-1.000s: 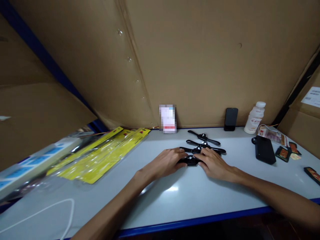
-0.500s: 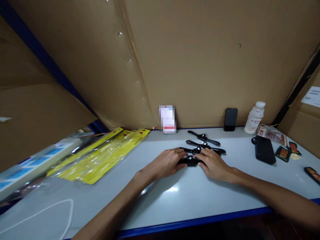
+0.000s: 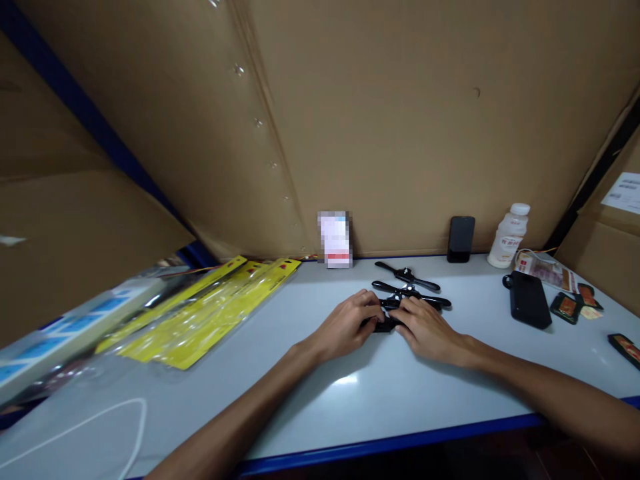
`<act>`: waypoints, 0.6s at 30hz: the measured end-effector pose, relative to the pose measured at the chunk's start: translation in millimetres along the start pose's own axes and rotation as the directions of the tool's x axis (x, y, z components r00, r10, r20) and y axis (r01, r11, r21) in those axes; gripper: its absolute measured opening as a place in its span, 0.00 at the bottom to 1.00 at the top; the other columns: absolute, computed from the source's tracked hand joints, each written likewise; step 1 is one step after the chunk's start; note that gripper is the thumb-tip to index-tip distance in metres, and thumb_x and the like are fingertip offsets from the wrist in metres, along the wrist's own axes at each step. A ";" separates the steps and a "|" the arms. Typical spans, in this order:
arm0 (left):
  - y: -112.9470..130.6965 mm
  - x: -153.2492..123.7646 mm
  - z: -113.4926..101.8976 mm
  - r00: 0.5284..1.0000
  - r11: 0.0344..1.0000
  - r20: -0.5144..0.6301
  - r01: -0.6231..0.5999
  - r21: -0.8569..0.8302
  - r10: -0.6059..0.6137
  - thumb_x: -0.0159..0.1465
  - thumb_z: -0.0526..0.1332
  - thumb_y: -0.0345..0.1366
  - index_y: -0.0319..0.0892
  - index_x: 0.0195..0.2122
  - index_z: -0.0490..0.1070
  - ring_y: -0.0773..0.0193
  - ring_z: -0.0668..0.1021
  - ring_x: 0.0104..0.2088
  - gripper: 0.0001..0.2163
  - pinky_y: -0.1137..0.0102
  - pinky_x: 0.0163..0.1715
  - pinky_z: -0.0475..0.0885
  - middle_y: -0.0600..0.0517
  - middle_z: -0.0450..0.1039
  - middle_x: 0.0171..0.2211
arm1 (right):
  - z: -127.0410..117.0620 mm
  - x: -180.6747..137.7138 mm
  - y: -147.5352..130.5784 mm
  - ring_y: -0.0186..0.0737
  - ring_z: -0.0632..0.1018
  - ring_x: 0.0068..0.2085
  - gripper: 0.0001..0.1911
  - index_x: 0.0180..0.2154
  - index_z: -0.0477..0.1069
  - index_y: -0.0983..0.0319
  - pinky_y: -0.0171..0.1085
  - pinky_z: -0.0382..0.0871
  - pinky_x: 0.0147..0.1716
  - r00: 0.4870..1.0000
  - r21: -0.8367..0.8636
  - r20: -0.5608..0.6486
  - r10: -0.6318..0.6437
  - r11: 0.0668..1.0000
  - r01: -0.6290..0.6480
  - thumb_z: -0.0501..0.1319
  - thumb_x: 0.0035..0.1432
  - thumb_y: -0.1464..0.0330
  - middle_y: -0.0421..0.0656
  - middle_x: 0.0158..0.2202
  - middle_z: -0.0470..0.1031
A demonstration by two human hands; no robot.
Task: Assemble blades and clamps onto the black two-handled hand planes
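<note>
Several black spokeshaves lie one behind another on the grey table. The nearest spokeshave point(image 3: 384, 327) is between my hands, and both its handles are mostly covered. Fingers curled, my left hand point(image 3: 350, 325) is closed over its left part, with the fingertips at the middle of the body. My right hand point(image 3: 427, 328) grips the right end. Just beyond my fingertips are a partly covered spokeshave point(image 3: 390, 303), another spokeshave point(image 3: 411, 293) with bright screws, and the farthest spokeshave point(image 3: 407, 275).
Yellow-backed clear blister packs point(image 3: 200, 320) lie at left, by a long box with blue patches point(image 3: 65, 333). A phone point(image 3: 461, 239) and a white bottle point(image 3: 507, 237) stand at the back. A black case point(image 3: 530, 300) and small food packets point(image 3: 567, 308) lie at right. A white cable point(image 3: 143, 420) crosses front left.
My left hand has shifted right and its fingers have curled in over the middle of the nearest spokeshave. The right hand has stayed almost in place.
</note>
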State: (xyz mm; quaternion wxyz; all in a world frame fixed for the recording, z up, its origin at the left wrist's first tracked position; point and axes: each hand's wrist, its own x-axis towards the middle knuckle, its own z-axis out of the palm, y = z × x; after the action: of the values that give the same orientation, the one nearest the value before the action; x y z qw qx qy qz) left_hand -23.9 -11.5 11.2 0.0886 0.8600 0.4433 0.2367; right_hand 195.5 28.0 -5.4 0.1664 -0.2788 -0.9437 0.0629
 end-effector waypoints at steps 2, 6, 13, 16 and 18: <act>0.3 0.1 0.1 1.000 0.999 -0.009 0.018 -0.030 -0.019 0.64 0.55 0.26 0.43 0.38 0.75 0.57 0.73 0.44 0.10 0.61 0.46 0.72 0.47 0.73 0.41 | -0.4 0.1 -0.1 0.47 0.71 0.46 0.15 0.52 0.73 0.62 0.47 0.66 0.47 1.000 0.003 -0.003 -0.003 1.000 0.003 0.55 0.67 0.72 0.49 0.44 0.72; -1.2 0.6 -0.2 0.996 0.995 -0.048 0.067 -0.067 -0.071 0.63 0.56 0.28 0.43 0.40 0.72 0.59 0.74 0.42 0.08 0.63 0.43 0.72 0.49 0.73 0.39 | -0.1 0.4 -0.1 0.46 0.70 0.46 0.15 0.52 0.73 0.64 0.46 0.66 0.47 1.000 0.004 -0.004 -0.011 1.000 0.011 0.56 0.66 0.73 0.49 0.44 0.72; -9.7 -3.7 -19.0 0.983 0.947 0.125 0.087 0.310 -0.131 0.71 0.50 0.34 0.41 0.33 0.71 0.60 0.75 0.34 0.13 0.67 0.35 0.69 0.48 0.73 0.33 | 0.4 0.3 -0.8 0.45 0.71 0.45 0.13 0.50 0.74 0.64 0.45 0.65 0.47 1.000 0.008 0.004 0.019 1.000 -0.019 0.57 0.65 0.73 0.48 0.44 0.72; -10.9 -7.1 -25.5 0.976 0.949 0.199 0.018 0.315 -0.084 0.72 0.51 0.39 0.42 0.36 0.73 0.60 0.76 0.34 0.13 0.69 0.32 0.68 0.48 0.74 0.35 | 0.6 0.4 -1.1 0.45 0.71 0.46 0.12 0.48 0.74 0.63 0.45 0.65 0.47 1.000 0.014 -0.003 0.016 1.000 -0.016 0.57 0.66 0.73 0.48 0.44 0.72; -9.2 -8.2 -27.5 0.972 0.949 0.224 -0.007 0.315 -0.067 0.72 0.54 0.42 0.43 0.39 0.74 0.60 0.77 0.34 0.12 0.69 0.31 0.67 0.49 0.75 0.36 | 0.2 0.8 -1.4 0.45 0.70 0.45 0.11 0.47 0.74 0.63 0.45 0.65 0.47 1.000 0.016 -0.005 0.014 1.000 -0.014 0.56 0.66 0.73 0.47 0.43 0.72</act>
State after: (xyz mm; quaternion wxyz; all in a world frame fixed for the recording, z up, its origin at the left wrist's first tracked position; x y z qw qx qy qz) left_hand -47.9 -14.2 29.1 0.0058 0.8780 0.4748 0.0598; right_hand 194.1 27.2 -5.1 0.1707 -0.2840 -0.9408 0.0707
